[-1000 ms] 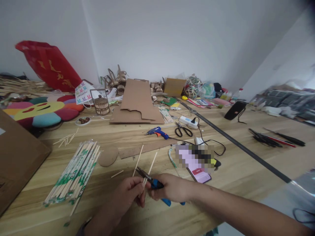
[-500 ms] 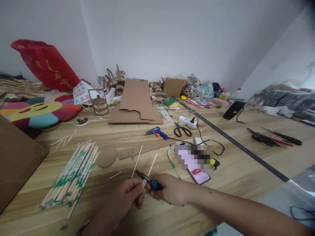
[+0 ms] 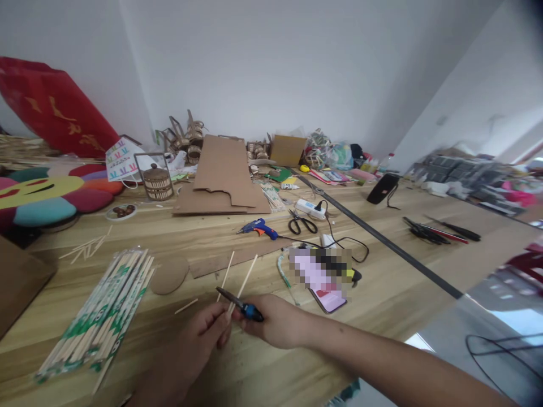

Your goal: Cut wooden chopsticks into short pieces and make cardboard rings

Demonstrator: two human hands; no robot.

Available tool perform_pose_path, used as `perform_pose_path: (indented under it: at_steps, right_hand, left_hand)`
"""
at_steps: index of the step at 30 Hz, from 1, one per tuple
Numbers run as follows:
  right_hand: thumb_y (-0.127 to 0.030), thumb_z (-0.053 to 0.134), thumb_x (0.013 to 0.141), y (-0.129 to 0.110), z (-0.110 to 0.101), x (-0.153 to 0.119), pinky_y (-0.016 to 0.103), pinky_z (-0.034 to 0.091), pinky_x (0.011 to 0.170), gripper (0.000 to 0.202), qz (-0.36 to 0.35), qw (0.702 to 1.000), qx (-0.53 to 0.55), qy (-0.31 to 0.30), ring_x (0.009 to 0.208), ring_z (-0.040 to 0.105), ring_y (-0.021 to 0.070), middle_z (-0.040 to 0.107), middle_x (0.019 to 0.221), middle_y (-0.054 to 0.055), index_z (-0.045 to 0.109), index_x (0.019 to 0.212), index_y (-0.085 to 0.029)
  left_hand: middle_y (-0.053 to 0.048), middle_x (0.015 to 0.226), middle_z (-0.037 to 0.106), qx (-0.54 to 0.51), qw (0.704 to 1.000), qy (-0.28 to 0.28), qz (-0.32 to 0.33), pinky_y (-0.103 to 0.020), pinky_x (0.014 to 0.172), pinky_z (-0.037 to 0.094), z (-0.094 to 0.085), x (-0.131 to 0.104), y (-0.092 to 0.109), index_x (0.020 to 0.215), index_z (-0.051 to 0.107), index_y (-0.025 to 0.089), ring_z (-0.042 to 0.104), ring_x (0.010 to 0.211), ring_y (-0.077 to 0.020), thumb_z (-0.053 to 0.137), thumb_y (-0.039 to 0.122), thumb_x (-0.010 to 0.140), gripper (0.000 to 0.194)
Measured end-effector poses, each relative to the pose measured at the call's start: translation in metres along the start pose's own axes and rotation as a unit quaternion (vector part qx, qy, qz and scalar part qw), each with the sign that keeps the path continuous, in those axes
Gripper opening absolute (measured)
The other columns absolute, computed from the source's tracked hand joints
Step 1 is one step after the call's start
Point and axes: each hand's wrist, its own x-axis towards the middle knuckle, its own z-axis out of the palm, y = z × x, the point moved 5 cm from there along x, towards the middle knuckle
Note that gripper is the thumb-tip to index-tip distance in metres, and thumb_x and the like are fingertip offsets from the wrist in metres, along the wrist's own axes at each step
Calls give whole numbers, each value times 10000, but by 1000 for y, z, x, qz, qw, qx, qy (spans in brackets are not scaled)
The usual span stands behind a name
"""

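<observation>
My left hand [image 3: 206, 333] is closed, pinching a thin wooden stick [image 3: 248, 273] near its lower end. A pair of pliers [image 3: 250, 311] with a blue-and-black handle is gripped in my right hand [image 3: 280, 322]. Their dark jaws cross the stick just above my left fingertips; whether they are closed on it I cannot tell. A second wooden stick [image 3: 226, 272] runs up beyond the jaws, its lower end hidden by them and my left hand. One short stick piece [image 3: 185, 306] lies to the left, near a round cardboard disc [image 3: 169, 275].
Packs of wrapped chopsticks [image 3: 97, 311] lie at left beside loose short sticks [image 3: 87, 247]. Beyond my hands are a blue glue gun [image 3: 258, 228], black scissors [image 3: 302, 225], a power strip [image 3: 310, 208] and a phone [image 3: 331, 299]. Cardboard sheets [image 3: 223, 169] lean at the back.
The view has turned to the right, so the tabletop things appear farther left. My hands keep nearly the same hold on the stick and the pliers.
</observation>
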Motion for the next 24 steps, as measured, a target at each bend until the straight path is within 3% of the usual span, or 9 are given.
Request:
perform_pose_path:
  at_steps: [3,6,9,11,13,17,20,24]
  right_hand:
    - [-225,592,786,-2,-3,1,211,342,566,61,9,1000,-11,20,636,465,125,528,700,-28,613,826,-183]
    - [-205,560,808,-1,-10,1,238,387,609,34,-14,988,-37,147,681,516,154,568,743,4,584,812,-182]
    - [-106,565,757,-7,-15,3,295,440,819,170,-139,950,-72,272,999,560,217,595,1092,111,579,913,-172]
    - [-73,576,741,-9,-13,10,316,410,940,300,-213,934,-74,276,1184,496,228,502,1315,135,580,1019,-185]
    - [-84,575,768,-6,-9,21,307,418,920,305,-218,939,-78,254,1155,522,215,542,1273,105,584,1045,-210]
    - [-140,604,773,5,1,38,279,409,719,162,-129,954,-149,227,881,581,210,617,938,46,595,920,-207]
    - [-175,615,771,10,7,38,280,361,669,135,-84,951,-188,232,826,565,209,606,919,45,588,900,-206]
    - [-188,603,797,12,12,38,282,322,642,86,-35,952,-189,238,805,553,208,603,911,49,579,878,-201]
  left_hand:
    - [28,594,538,-4,996,83,25,-290,624,456,-25,-3,0,776,612,232,526,620,-181,486,622,812,412]
    - [-3,696,641,51,980,188,32,-317,690,499,-50,-5,0,900,636,247,616,751,-231,454,609,830,412]
    - [-48,805,711,198,967,155,46,-349,738,511,-45,1,3,888,644,241,660,860,-272,431,532,862,361]
    - [-76,829,730,283,951,102,73,-377,744,513,-32,5,4,870,647,231,676,843,-283,360,471,901,375]
    - [-101,884,743,344,929,87,102,-393,769,511,-22,8,4,891,654,217,685,855,-283,308,395,927,391]
    - [-135,990,753,448,880,106,114,-413,810,495,-16,13,-2,978,669,185,689,920,-299,300,259,934,378]
    - [-145,932,760,498,857,108,84,-397,737,493,-16,14,-4,1007,671,165,704,851,-305,291,178,920,390]
    - [-161,931,756,520,846,104,61,-367,704,487,-10,13,1,1020,674,169,710,840,-299,304,119,908,389]
